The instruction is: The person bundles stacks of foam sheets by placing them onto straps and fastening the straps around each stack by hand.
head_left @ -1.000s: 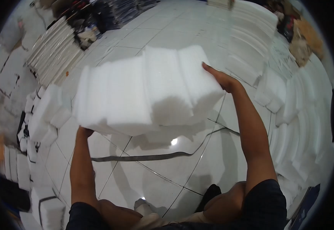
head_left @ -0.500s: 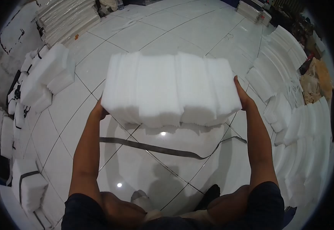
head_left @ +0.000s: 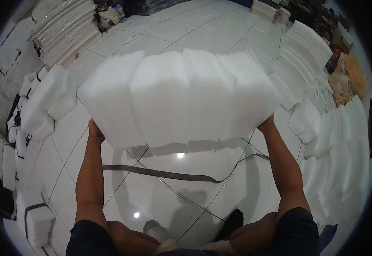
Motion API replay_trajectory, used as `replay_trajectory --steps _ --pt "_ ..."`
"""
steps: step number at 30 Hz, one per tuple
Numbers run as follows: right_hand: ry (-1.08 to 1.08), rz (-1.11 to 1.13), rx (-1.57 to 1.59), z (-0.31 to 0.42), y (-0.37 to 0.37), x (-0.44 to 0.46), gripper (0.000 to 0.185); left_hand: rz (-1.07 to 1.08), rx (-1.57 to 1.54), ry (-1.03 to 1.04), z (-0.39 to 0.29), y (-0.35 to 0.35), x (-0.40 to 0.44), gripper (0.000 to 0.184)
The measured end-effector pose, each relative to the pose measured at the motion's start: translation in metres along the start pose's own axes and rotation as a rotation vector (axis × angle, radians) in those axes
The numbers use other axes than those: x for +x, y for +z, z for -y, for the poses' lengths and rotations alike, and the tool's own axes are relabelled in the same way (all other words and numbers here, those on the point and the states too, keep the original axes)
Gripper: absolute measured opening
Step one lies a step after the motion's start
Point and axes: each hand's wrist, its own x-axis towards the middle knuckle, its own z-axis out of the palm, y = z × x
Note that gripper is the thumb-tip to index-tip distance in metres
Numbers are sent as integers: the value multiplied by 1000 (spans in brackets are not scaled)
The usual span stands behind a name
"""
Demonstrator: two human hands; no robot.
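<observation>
A wide bundle of white foam sheets (head_left: 181, 98) is held up over the tiled floor between my two hands, its upper part blurred. My left hand (head_left: 95, 130) grips its lower left end, and my right hand (head_left: 266, 123) grips its lower right end. Most of the fingers of both hands are hidden by the foam. Below the bundle a dark grey strap (head_left: 164, 173) lies across the white floor tiles, and the bundle casts a shadow there.
Stacked white foam (head_left: 337, 158) lines the right side. More foam blocks (head_left: 47, 102) lie at the left, near a strapped foam block (head_left: 39, 222). A pile of wrapped sheets (head_left: 66, 32) is at the back left. A brown plastic bag (head_left: 348, 81) sits at the back right.
The bundle has first levelled out from a tilt, then turned so more of its near face shows, and looks larger. Both hands have shifted with it and keep hold of its ends.
</observation>
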Motion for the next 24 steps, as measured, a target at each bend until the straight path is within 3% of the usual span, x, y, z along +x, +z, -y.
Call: replay_trajectory --steps 2,4,7,9,17,21,24 --pt "65 -12 0 -32 -41 1 81 -122 135 -169 26 -29 2 51" --pt "46 49 -370 -46 -48 -6 61 -155 361 -223 49 -49 -2 50" --pt "261 20 -348 -47 -64 -9 57 -212 226 -232 69 -73 -4 48" --pt "288 38 -412 -46 -67 -5 57 -228 59 -272 73 -76 -4 46" --pt "275 75 -590 -57 -44 3 57 -117 229 -285 93 -34 -4 55" --pt "258 104 -676 -40 -26 6 56 -138 221 -242 78 -36 1 64" --pt "274 215 -594 17 0 9 65 -49 347 -334 11 -7 -11 63"
